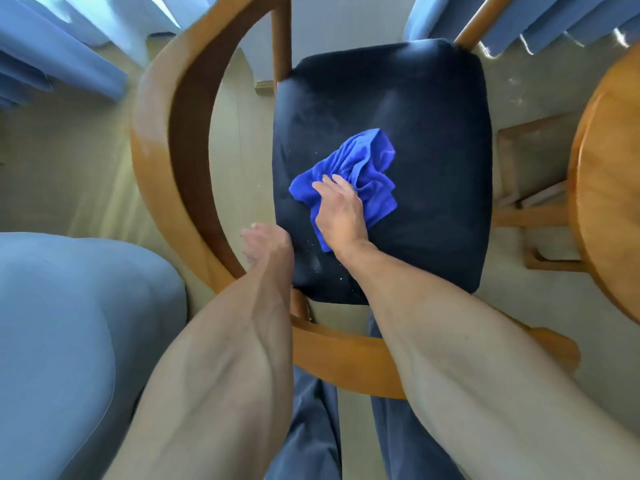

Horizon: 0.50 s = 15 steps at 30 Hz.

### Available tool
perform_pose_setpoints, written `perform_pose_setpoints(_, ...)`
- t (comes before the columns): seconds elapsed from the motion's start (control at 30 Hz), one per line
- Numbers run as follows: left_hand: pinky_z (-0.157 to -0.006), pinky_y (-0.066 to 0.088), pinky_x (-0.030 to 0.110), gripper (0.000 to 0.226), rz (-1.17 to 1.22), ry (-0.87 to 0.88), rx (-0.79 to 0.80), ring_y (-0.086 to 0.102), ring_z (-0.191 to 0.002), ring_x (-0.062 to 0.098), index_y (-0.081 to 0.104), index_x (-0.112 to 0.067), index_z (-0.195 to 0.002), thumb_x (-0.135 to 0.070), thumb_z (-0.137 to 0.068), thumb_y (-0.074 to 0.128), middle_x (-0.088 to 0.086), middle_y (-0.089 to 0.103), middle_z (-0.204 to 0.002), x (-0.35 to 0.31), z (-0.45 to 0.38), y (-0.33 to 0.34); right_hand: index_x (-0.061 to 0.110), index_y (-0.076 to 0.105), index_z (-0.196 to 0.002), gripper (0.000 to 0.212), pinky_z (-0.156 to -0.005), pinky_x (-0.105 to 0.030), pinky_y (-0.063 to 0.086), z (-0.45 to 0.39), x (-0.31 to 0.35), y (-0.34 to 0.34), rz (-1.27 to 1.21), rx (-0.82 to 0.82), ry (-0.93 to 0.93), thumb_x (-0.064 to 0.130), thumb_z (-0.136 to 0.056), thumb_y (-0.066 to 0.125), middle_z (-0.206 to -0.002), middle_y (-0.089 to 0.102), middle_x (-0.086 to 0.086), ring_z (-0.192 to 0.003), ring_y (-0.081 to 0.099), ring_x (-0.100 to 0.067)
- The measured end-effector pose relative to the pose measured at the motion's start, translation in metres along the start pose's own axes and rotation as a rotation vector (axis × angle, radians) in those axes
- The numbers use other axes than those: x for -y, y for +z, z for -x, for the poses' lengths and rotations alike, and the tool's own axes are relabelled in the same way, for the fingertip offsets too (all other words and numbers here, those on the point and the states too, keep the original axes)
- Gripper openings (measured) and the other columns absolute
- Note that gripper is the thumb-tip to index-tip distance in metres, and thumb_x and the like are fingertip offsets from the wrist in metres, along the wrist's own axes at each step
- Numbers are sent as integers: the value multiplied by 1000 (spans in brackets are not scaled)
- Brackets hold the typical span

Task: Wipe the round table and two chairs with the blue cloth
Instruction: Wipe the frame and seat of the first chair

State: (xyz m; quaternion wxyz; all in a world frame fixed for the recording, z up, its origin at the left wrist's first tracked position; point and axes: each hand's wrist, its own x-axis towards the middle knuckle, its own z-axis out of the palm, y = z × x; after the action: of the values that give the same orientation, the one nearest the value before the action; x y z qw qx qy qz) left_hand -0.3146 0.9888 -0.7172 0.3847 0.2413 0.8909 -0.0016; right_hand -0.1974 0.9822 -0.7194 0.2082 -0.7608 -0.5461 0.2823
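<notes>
No text, label, brand, number or sign readable anywhere in your view. Blue cloth under your right hand: no legible tag or print. Dark chair seat around that hand: nothing legible either.
</notes>
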Motion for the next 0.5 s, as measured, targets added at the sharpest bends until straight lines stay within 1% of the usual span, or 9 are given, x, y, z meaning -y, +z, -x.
perform_pose_setpoints(0.07,-99,38,37,37,-8,-11,-79,49,-126,32,44,-10,-137,-22,-105,30,13,50,-137,-8,-2,-5,8,60,-129,46,-101,-40,42,-6,12,4,-74,-13,80,-4,-88,41,-115,65,-14,-111,56,-32)
perform_pose_setpoints(0.13,-97,40,42,35,-63,57,-171,51,-122,32,44,-16,-136,-26,-104,33,13,49,-135,-14,3,-6,16,48,-141,50,-99,-33,39,-12,12,0,-124,-53,158,5,-93,34,-125,61,-11,-113,54,-28)
perform_pose_setpoints(0.17,-99,39,43,38,-136,181,-195,49,-125,31,42,-20,-140,-29,-103,34,13,45,-139,-17,9,-5,15,45,-143,52,-103,-32,36,-14,8,-5,-118,-95,164,4,-93,34,-134,56,-9,-120,50,-27)
perform_pose_setpoints(0.23,-107,35,43,50,-301,564,-200,35,-138,30,32,-25,-150,-37,-101,37,14,29,-155,-21,19,0,12,47,-141,54,-105,-38,35,-17,-8,-21,7,-216,188,0,-90,35,-148,43,-9,-132,40,-29)
perform_pose_setpoints(0.3,-113,25,42,64,-449,877,-132,18,-148,31,23,-29,-155,-49,-97,40,15,11,-163,-30,26,9,15,49,-138,57,-98,-45,37,-19,-35,-42,188,-343,331,-3,-85,37,-150,41,-7,-135,38,-29)
perform_pose_setpoints(0.33,-114,22,42,71,-515,976,-104,13,-150,31,20,-30,-156,-55,-93,42,16,6,-164,-36,28,16,16,48,-137,59,-99,-46,37,-18,-48,-52,229,-376,418,-5,-83,39,-150,41,-7,-137,37,-29)
perform_pose_setpoints(0.4,-113,20,47,81,-608,1067,-46,8,-150,34,17,-32,-156,-59,-86,47,17,1,-164,-48,34,38,16,45,-140,62,-107,-48,34,-12,-77,-67,298,-344,505,-6,-82,44,-154,36,-11,-142,31,-30)
perform_pose_setpoints(0.43,-112,21,51,81,-652,1059,-24,7,-150,35,14,-33,-156,-55,-86,50,17,1,-164,-54,38,49,16,43,-141,63,-110,-47,31,-9,-90,-71,327,-307,510,-6,-83,45,-155,33,-13,-144,28,-31)
perform_pose_setpoints(0.5,-111,24,57,77,-742,978,-41,7,-149,39,8,-34,-155,-36,-91,50,19,1,-163,-63,49,76,16,40,-143,64,-112,-47,28,-3,-113,-77,351,-263,522,-7,-83,44,-157,29,-15,-146,23,-32)
